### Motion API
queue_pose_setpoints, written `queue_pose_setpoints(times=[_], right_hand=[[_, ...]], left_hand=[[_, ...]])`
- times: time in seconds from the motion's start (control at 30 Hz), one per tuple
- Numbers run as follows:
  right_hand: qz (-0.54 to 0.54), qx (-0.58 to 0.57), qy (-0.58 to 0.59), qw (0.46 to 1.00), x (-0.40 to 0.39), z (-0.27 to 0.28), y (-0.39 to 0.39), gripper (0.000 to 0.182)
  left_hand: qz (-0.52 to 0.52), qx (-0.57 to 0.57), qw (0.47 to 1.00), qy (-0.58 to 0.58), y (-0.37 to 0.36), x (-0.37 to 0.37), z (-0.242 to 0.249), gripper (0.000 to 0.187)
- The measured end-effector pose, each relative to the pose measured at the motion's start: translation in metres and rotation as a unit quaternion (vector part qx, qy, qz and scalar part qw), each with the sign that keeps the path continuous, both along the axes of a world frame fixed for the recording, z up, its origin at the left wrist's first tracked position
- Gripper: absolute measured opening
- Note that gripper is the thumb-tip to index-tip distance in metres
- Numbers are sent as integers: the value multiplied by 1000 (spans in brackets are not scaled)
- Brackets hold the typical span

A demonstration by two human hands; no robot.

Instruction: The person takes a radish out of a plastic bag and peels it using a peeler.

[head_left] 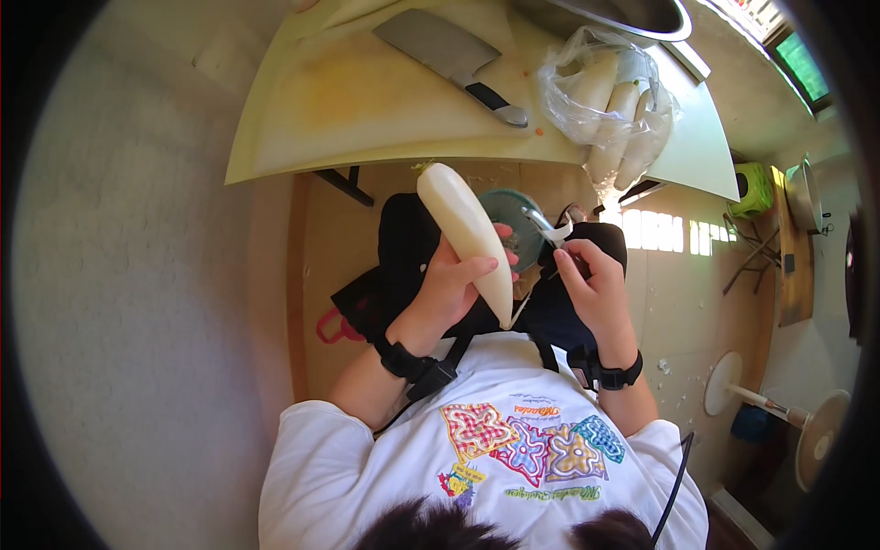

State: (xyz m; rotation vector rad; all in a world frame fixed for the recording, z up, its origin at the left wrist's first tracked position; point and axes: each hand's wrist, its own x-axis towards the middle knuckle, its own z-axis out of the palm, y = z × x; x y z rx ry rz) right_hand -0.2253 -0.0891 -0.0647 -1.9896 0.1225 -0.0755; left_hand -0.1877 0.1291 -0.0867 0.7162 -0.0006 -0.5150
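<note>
My left hand (pixel 451 282) is wrapped round the lower part of a long white radish (pixel 465 229). The radish tilts, with its greenish stem end up and left and its thin root tip near my shirt. In my right hand (pixel 594 282) is a peeler (pixel 543 223), its metal head pointing up and left, apart from the radish. A pale strip of peel (pixel 563 227) hangs at the peeler's head. Below and between my knees stands a greenish round bin (pixel 515 203), partly hidden by the radish and my left hand.
On the table (pixel 266 137) ahead lie a cleaver (pixel 445 50), a clear plastic bag of several white radishes (pixel 610 101) and a metal basin (pixel 632 18). A fan (pixel 770 403) is on the floor at right, near a wooden bench (pixel 796 247). Peel scraps dot the floor.
</note>
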Motion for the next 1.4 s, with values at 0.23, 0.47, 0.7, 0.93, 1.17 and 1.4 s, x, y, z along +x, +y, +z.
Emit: queue_pose_setpoints(times=[0.23,0.47,0.7,0.93,1.17,1.4], right_hand=[[-14,-180,-122,976,2,-3,12,18],[-17,-168,-133,977,3,1,20,19],[-64,86,-69,992,0,-3,6,18],[15,145,-105,984,-3,21,2,19],[91,1,-131,987,4,24,-6,24],[173,4,-123,977,9,21,-11,27]], left_hand=[[-48,28,998,-2,4,2,24,68],[-152,46,987,26,-2,-3,33,67],[-158,91,983,-12,-3,2,29,69],[-145,133,979,-45,4,2,19,62],[-138,107,984,-20,7,-2,11,65],[-114,43,992,-8,6,-2,9,68]])
